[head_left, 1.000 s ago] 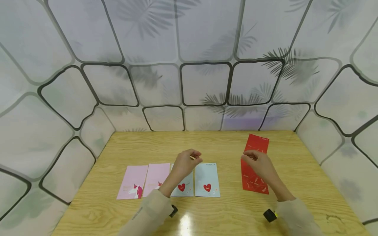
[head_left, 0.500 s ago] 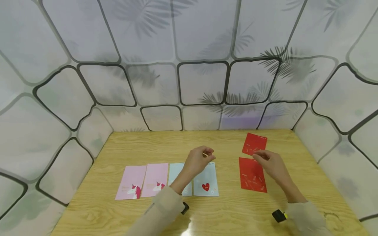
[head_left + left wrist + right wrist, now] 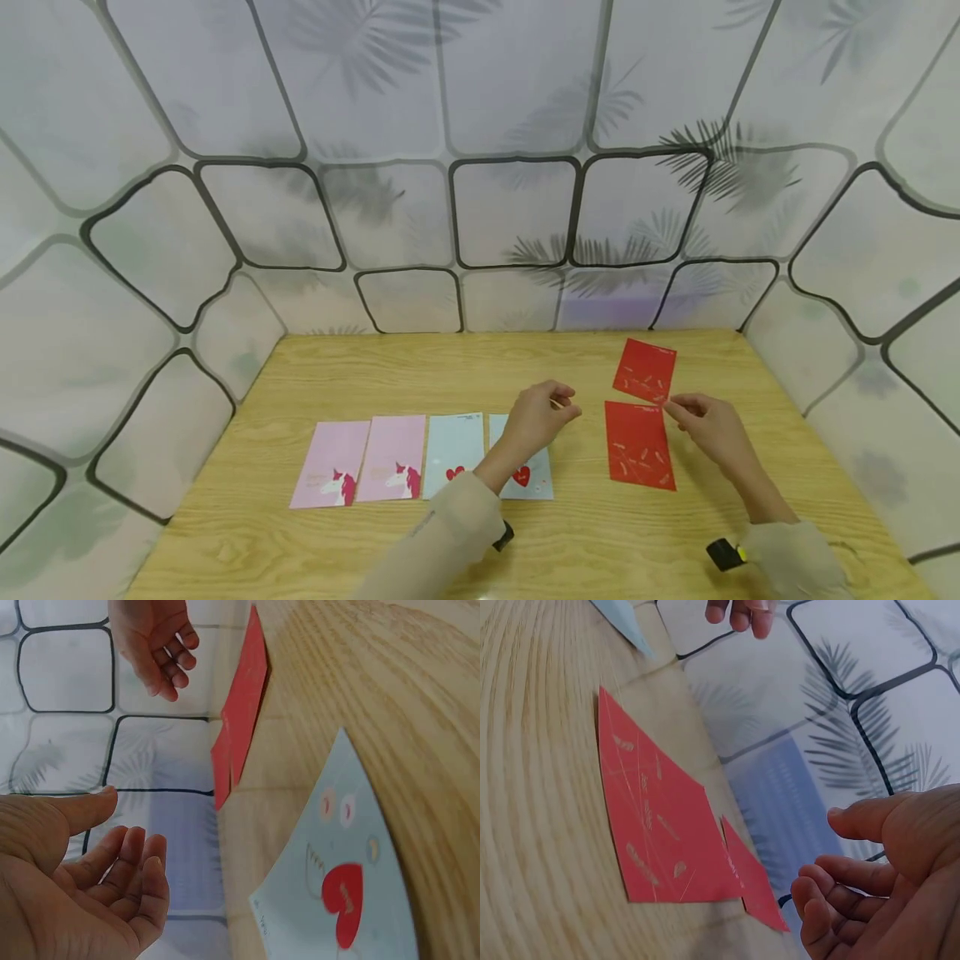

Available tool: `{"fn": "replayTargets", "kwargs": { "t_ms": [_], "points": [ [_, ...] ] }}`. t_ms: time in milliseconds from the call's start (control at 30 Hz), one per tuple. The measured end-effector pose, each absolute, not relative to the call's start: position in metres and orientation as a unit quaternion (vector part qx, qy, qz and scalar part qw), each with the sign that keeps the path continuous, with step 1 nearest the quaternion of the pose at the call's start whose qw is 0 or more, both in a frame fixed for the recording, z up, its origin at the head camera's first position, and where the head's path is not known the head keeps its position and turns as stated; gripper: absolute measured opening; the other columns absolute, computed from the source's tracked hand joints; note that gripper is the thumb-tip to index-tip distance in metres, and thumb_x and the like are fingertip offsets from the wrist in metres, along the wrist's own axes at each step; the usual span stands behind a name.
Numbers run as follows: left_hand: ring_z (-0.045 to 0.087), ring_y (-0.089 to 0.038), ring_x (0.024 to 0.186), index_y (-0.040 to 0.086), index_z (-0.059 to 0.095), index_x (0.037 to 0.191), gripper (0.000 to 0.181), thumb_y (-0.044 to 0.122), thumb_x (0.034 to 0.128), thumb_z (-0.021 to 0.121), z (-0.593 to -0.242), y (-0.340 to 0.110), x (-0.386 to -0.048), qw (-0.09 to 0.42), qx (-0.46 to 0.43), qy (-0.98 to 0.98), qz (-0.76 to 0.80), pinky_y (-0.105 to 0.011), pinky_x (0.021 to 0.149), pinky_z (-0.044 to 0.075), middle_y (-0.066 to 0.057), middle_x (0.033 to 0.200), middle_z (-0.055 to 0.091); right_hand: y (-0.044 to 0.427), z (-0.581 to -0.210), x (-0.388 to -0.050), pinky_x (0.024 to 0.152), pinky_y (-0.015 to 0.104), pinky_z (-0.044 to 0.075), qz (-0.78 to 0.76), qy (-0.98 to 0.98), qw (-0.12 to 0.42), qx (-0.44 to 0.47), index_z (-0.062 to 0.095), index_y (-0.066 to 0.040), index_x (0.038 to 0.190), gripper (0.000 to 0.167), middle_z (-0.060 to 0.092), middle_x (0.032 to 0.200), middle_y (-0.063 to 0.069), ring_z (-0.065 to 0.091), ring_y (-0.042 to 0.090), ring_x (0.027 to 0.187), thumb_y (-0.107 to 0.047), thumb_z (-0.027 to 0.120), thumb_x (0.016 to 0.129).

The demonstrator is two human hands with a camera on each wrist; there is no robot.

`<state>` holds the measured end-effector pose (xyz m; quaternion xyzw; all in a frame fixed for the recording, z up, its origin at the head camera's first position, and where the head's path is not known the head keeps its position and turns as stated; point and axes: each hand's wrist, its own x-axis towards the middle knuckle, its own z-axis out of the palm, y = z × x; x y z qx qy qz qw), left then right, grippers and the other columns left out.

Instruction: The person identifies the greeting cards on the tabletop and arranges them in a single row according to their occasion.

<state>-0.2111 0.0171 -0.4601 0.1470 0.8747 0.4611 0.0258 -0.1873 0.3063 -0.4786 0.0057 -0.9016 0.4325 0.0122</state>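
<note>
In the head view my left hand (image 3: 536,419) hovers over the right-hand pale blue card (image 3: 537,486), covering part of its top. Its fingers are loosely bent and hold nothing, as the left wrist view confirms. To the right, my right hand (image 3: 712,431) hangs in the air beside two red cards. Between its thumb and bent fingers (image 3: 855,881) the right wrist view shows a gap with nothing in it. The nearer red card (image 3: 639,446) lies flat; the farther red card (image 3: 645,370) lies slightly turned just behind it.
Another pale blue card (image 3: 454,442) with a red heart lies left of the first. Beside it are two pink unicorn cards, one inner (image 3: 392,454) and one outer (image 3: 330,458). A patterned fabric wall (image 3: 517,217) encloses the wooden table (image 3: 420,371).
Both hands have moved rightward, the left from above the blue cards' middle towards the red ones, the right off the red cards. The red cards stay in place, now less covered.
</note>
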Motion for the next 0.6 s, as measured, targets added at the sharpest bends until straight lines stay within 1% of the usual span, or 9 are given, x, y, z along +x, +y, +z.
{"fn": "replayTargets", "kwargs": {
  "t_ms": [133,233,333,400,500,600],
  "points": [
    [0.067,-0.013,0.091,0.006,0.072,0.122,0.031,0.021,0.0954,0.077,-0.469,0.028,-0.214,0.035,0.146,0.874,0.463,-0.023,0.072,0.054,0.001,0.102,0.071,0.31,-0.483,-0.19,0.068,0.035,0.056,0.438,-0.899,-0.006,-0.012,0.055,0.013,0.137,0.059,0.066,0.119,0.028,0.065,0.033,0.096,-0.037,0.057,0.107],
    [0.068,-0.014,0.092,0.004,0.071,0.124,0.034,0.02,0.0952,0.078,-0.476,0.036,-0.217,0.039,0.143,0.871,0.468,-0.023,0.073,0.054,-0.002,0.104,0.071,0.312,-0.488,-0.192,0.066,0.034,0.056,0.441,-0.897,-0.017,-0.021,0.054,0.014,0.138,0.06,0.067,0.115,0.027,0.064,0.03,0.093,-0.038,0.057,0.107],
    [0.068,-0.015,0.093,0.002,0.07,0.125,0.035,0.019,0.0948,0.078,-0.484,0.043,-0.22,0.046,0.137,0.869,0.474,-0.023,0.073,0.054,-0.006,0.108,0.071,0.313,-0.492,-0.194,0.064,0.033,0.055,0.44,-0.897,-0.025,-0.03,0.053,0.015,0.138,0.06,0.067,0.112,0.026,0.064,0.028,0.09,-0.036,0.058,0.107],
    [0.067,-0.014,0.094,0.002,0.07,0.126,0.036,0.018,0.0946,0.078,-0.489,0.047,-0.222,0.054,0.131,0.867,0.477,-0.023,0.074,0.054,-0.008,0.111,0.071,0.313,-0.495,-0.196,0.064,0.033,0.055,0.439,-0.898,-0.03,-0.034,0.053,0.016,0.138,0.06,0.067,0.112,0.027,0.064,0.028,0.09,-0.035,0.058,0.107],
    [0.067,-0.015,0.093,0.001,0.07,0.124,0.036,0.017,0.0931,0.079,-0.495,0.054,-0.224,0.058,0.13,0.87,0.473,-0.024,0.075,0.054,-0.009,0.11,0.071,0.313,-0.498,-0.199,0.067,0.032,0.055,0.431,-0.901,-0.036,-0.037,0.053,0.016,0.138,0.06,0.066,0.116,0.028,0.064,0.03,0.094,-0.035,0.059,0.107],
    [0.067,-0.015,0.093,0.001,0.071,0.122,0.036,0.017,0.0909,0.081,-0.499,0.06,-0.226,0.06,0.126,0.878,0.458,-0.024,0.078,0.054,-0.006,0.106,0.071,0.313,-0.502,-0.201,0.069,0.031,0.054,0.425,-0.904,-0.035,-0.034,0.054,0.016,0.136,0.058,0.067,0.115,0.027,0.064,0.029,0.094,-0.033,0.059,0.107]
  ]
}}
